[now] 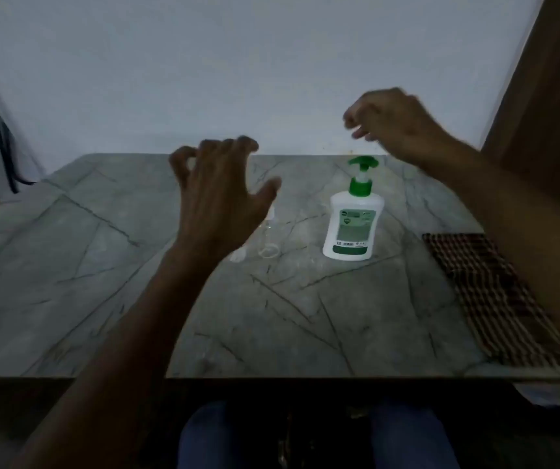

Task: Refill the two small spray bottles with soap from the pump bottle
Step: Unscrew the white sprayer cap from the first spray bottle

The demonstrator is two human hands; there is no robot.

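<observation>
Both hands empty: left hand point(217, 198) spread over the clear spray bottles point(266, 238) mid-counter, right hand point(393, 123) loosely curled above the pump bottle point(353, 225). I steady a bottle before uncapping.

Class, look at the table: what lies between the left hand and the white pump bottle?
In the head view, a small clear spray bottle lies there, partly hidden by the left hand; then bare marble up to the pump bottle.

White pump bottle point(353, 225) with green pump head and greenish label stood upright on table, nozzle facing left. Left of it, well apart, a small clear spray bottle point(267, 240) lay partly hidden; second bottle not discernible.
</observation>
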